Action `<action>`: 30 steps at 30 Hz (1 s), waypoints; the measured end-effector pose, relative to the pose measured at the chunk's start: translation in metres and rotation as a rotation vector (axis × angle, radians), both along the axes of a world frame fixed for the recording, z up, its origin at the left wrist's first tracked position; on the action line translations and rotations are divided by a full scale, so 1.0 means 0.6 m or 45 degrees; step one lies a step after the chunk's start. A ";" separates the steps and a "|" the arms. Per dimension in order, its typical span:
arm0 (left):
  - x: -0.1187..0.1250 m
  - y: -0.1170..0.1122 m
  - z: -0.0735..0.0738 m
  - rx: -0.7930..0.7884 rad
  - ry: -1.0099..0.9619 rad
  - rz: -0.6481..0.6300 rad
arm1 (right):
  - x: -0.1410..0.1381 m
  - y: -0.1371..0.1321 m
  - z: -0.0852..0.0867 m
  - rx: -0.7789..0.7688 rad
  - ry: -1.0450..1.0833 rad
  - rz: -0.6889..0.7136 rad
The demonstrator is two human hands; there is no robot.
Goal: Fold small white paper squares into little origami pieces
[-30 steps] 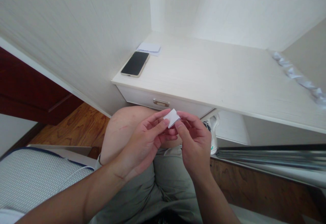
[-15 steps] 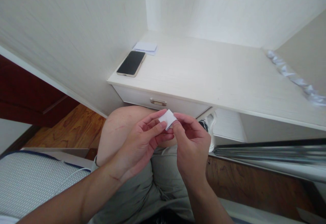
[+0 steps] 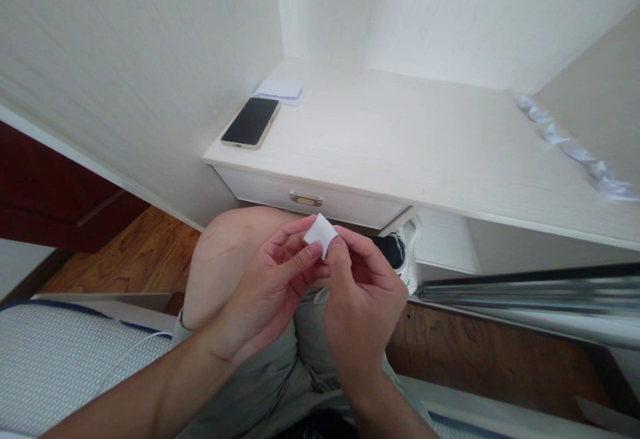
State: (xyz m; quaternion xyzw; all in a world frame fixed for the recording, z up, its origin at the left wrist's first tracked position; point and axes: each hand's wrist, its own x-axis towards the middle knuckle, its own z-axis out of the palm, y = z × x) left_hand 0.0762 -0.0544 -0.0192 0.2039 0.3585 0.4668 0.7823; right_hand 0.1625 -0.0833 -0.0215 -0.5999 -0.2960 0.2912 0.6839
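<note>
A small folded piece of white paper (image 3: pixel 321 232) is held between both hands, above my lap and in front of the drawer. My left hand (image 3: pixel 280 269) pinches its left side, thumb on top and fingers beneath. From the right, my right hand (image 3: pixel 363 286) grips the lower right edge with its thumb pressed on the paper. The fingers under the paper are partly hidden. Along the right side of the white desk (image 3: pixel 400 132) lies a row of several small folded white paper pieces (image 3: pixel 577 152).
A phone (image 3: pixel 251 122) lies at the desk's left end, with white paper sheets (image 3: pixel 279 90) behind it. Below the desktop are a drawer (image 3: pixel 325 202) and a white shoe (image 3: pixel 411 252). A woven-surfaced seat or mattress (image 3: pixel 65 359) is at the lower left.
My right hand has shifted left and turned over the paper, its thumb now further onto the edge. The paper looks slightly tilted. The whole view has drifted a little.
</note>
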 end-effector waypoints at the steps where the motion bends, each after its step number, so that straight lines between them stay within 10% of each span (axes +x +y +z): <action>1: 0.000 0.000 0.000 -0.006 -0.002 -0.002 | -0.001 0.000 -0.001 -0.004 -0.008 -0.009; 30: 0.008 -0.007 0.008 0.355 0.125 0.138 | -0.009 -0.008 -0.007 0.320 0.289 0.057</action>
